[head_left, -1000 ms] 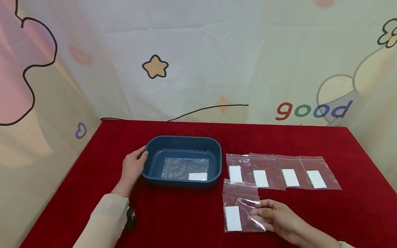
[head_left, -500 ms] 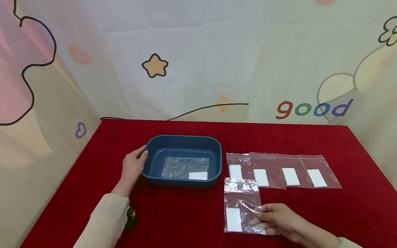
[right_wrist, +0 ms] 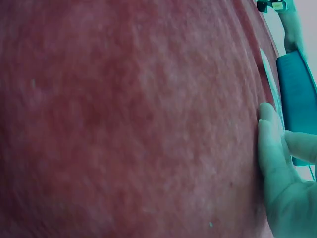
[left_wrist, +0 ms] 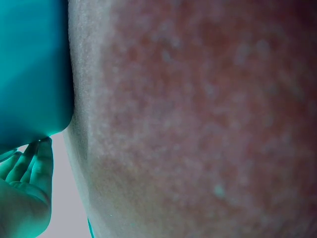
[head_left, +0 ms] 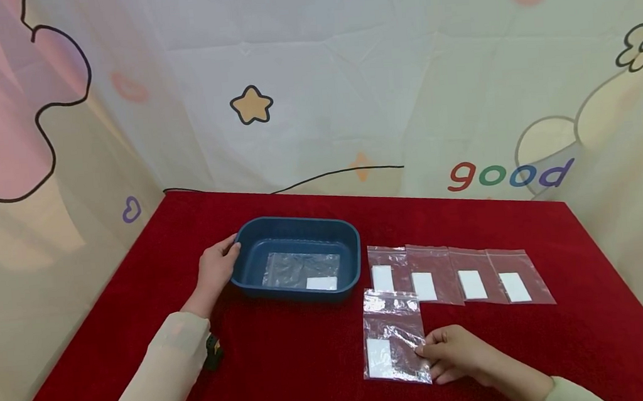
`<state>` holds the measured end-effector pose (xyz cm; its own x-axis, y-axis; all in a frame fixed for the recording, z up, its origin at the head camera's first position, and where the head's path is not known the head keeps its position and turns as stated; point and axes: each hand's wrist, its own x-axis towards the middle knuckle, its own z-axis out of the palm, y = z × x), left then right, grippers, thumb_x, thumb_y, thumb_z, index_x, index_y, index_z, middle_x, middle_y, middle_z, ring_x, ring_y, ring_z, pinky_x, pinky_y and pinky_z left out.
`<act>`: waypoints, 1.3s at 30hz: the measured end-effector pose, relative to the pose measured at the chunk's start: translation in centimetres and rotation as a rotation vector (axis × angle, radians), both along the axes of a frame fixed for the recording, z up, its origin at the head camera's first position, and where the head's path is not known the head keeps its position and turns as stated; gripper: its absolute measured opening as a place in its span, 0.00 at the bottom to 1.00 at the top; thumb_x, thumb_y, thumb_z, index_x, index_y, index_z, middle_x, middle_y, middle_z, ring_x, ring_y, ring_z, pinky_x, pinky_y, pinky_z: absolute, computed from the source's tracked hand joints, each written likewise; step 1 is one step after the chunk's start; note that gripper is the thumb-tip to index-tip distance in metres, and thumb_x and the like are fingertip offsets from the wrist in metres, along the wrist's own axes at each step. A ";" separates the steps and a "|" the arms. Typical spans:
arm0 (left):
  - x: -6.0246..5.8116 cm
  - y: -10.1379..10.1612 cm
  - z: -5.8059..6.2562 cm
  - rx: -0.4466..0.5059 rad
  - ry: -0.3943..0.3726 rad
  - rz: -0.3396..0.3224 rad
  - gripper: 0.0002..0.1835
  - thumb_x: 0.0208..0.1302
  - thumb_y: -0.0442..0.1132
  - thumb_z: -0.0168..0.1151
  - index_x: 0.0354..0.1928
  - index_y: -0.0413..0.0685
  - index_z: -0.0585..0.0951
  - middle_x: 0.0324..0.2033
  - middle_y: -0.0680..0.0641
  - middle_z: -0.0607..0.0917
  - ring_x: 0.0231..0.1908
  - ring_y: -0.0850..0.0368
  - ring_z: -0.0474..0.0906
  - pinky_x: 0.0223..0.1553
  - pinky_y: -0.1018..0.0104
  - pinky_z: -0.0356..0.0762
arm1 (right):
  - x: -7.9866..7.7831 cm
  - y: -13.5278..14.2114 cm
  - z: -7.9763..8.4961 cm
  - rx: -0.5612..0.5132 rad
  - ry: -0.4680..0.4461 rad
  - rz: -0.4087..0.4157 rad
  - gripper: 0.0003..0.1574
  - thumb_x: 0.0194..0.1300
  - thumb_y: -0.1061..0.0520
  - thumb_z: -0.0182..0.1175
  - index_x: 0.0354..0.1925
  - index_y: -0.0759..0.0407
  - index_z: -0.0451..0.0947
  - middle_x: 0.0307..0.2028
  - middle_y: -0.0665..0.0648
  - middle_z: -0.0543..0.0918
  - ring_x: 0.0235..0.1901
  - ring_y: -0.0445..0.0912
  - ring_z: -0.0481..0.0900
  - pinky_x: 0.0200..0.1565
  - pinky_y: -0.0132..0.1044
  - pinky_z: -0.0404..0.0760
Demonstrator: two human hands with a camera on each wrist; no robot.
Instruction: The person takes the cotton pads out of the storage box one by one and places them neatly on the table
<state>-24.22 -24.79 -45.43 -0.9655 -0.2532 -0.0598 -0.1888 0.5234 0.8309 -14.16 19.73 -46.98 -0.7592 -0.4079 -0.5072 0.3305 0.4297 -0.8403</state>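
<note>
My left hand (head_left: pixel 217 268) holds the left end of a blue plastic basin (head_left: pixel 358 254), its thumb and fingertips at the rim. In the left wrist view the fingers (left_wrist: pixel 42 163) reach up to the basin's side (left_wrist: pixel 32 69). Inside the basin lies a clear zip-lock bag (head_left: pixel 290 269) with a white card-like piece in its corner. My right hand (head_left: pixel 455 355) pinches the right edge of another zip-lock bag (head_left: pixel 402 332), thumb on top and fingers beneath. That bag also has a white rectangle (head_left: pixel 379 358) at its lower left. In the right wrist view the bag's edge (right_wrist: pixel 270 79) appears thin.
Several more zip-lock bags (head_left: pixel 437 267) with white rectangles lie in a slightly overlapping row right of the basin. The held bag's top overlaps the leftmost ones. Red cloth (head_left: pixel 289 360) covers the table, and a printed curtain (head_left: pixel 319 100) hangs behind it.
The bag in my right hand has shifted slightly toward me, and its film now lies flatter. The right hand moved down a little with it. My left hand stays on the basin.
</note>
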 end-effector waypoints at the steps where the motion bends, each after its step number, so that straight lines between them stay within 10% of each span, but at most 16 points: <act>1: 0.0 0.0 0.0 0.001 0.000 -0.001 0.26 0.81 0.42 0.48 0.75 0.40 0.68 0.72 0.35 0.71 0.70 0.37 0.71 0.69 0.44 0.74 | -0.1 0.0 0.1 0.010 0.000 0.005 0.11 0.72 0.57 0.59 0.32 0.61 0.80 0.20 0.48 0.80 0.21 0.35 0.82 0.26 0.28 0.84; 22: -0.1 -0.2 -0.3 0.007 0.010 -0.008 0.26 0.81 0.42 0.48 0.74 0.39 0.68 0.73 0.35 0.71 0.72 0.38 0.70 0.70 0.45 0.73 | -0.9 -0.8 1.7 0.363 0.268 0.158 0.23 0.64 0.52 0.69 0.16 0.60 0.76 0.10 0.50 0.79 0.10 0.36 0.77 0.17 0.34 0.81; 39: -0.2 -0.2 -0.4 -0.008 0.023 -0.007 0.26 0.81 0.41 0.48 0.74 0.40 0.68 0.72 0.35 0.72 0.71 0.38 0.70 0.70 0.44 0.73 | -4.2 0.3 4.4 0.322 0.333 0.255 0.19 0.74 0.52 0.57 0.30 0.64 0.80 0.25 0.55 0.87 0.24 0.44 0.84 0.25 0.38 0.82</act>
